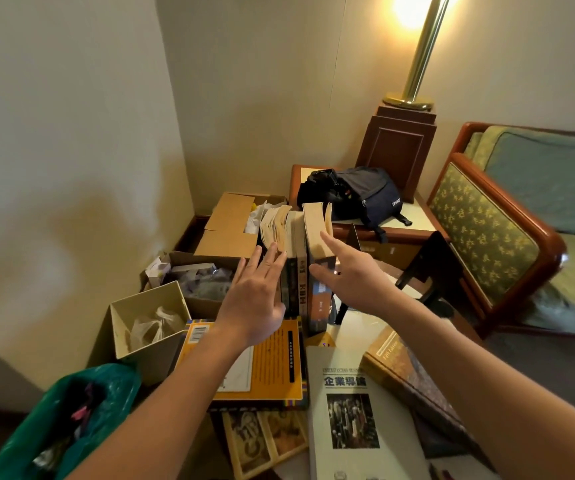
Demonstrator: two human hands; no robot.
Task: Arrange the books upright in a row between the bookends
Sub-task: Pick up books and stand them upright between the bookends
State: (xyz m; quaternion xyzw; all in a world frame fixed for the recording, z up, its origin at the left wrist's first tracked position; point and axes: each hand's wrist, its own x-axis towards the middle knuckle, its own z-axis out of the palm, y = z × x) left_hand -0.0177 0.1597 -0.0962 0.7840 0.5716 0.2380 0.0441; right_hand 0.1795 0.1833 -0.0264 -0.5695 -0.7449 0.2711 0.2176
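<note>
so mid-frame there's a little row of upright books point(300, 258), maybe four or five, standing spines toward the camera with yellowed page edges on top. the leftmost one has its pages fanning open and leaning left. spines are dark, one has pale lettering i can't read.

left hand point(256, 299) is flat and spread wide, fingers pressed against the left side of the row. right hand point(352, 271) is also open with fingers splayed, touching the right side of the row, thumb on the front of the rightmost book. neither hand is gripping anything, just sandwiching the row.

a black bookend point(428, 265) stands right of the row, apart from it.

lower frame, lying flat on the counter point(355, 327): an orange book point(272, 368), a grey book point(352, 410) with a photo on the cover, a brown book point(407, 372) at right.

cardboard boxes point(230, 226) sit left of the row, a dark backpack point(365, 195) behind it.
</note>
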